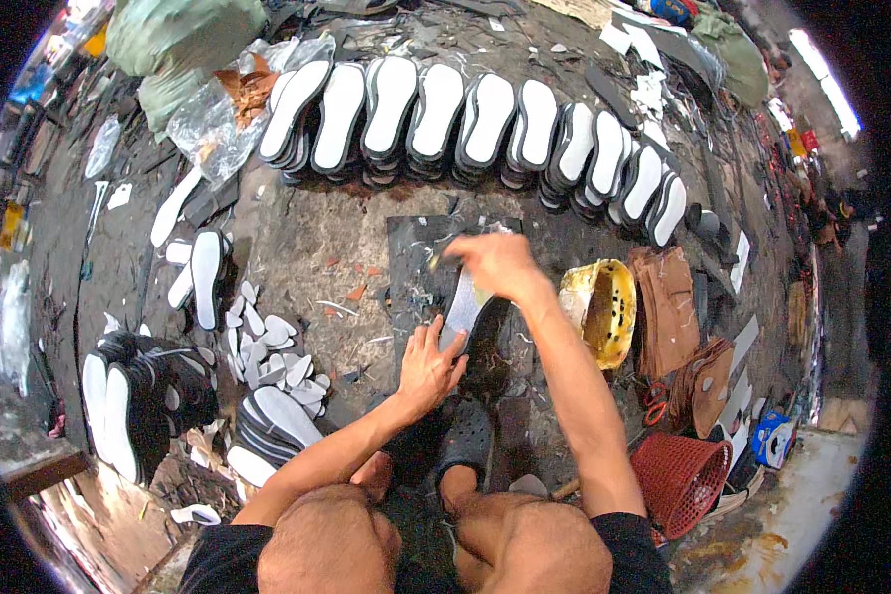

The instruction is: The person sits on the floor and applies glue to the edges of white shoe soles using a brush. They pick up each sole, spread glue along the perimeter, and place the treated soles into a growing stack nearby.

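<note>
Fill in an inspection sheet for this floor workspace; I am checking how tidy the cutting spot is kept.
Surface: bare, stained ground with a dark cutting board in front of the seated person.
Job's things: a grey sole piece lies on the board; a row of white-topped shoe soles stands stacked behind it.
Clutter: small white offcuts, more sole stacks at the left, plastic bags, brown sheets, a yellow tub, a red basket.
Hands: left hand presses the piece's near end; right hand is closed at its far end, its tool blurred.
Cables: nothing seen.
Surroundings: scraps and sacks all round; edges too dark to tell.
</note>
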The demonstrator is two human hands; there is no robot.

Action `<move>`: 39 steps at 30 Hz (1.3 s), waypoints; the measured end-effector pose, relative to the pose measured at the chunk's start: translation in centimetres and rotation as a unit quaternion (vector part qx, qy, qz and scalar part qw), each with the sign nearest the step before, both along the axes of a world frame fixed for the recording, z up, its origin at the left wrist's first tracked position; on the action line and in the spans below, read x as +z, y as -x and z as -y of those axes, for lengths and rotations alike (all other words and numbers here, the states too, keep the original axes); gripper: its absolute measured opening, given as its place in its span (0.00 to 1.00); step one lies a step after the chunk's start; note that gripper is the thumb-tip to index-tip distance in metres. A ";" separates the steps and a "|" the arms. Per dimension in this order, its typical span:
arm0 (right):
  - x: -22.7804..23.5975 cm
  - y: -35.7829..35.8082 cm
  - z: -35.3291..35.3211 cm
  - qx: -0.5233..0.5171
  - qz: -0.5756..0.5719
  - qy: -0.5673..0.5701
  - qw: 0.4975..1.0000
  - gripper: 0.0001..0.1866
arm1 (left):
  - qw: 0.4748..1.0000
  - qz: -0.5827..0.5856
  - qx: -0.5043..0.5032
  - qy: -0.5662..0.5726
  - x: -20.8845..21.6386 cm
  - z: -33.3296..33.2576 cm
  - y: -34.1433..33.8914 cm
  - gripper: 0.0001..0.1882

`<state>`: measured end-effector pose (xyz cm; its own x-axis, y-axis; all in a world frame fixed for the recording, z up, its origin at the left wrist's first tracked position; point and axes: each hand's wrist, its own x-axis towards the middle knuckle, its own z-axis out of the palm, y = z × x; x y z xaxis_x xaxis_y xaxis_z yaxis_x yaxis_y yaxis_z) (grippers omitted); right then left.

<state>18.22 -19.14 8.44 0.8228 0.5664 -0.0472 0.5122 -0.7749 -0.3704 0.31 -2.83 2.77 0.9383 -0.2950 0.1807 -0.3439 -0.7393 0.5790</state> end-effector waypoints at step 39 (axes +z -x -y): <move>9.2 11.8 1.8 -0.274 0.007 -0.320 0.907 0.17 | 0.982 -0.043 0.125 0.137 1.4 -6.6 1.6 0.38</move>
<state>6.37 -20.98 17.63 0.9871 -0.0192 0.1588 0.1230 -0.5434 -0.8304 -1.26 3.77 4.19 0.9904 -0.0043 0.1379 -0.1121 -0.6076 0.7863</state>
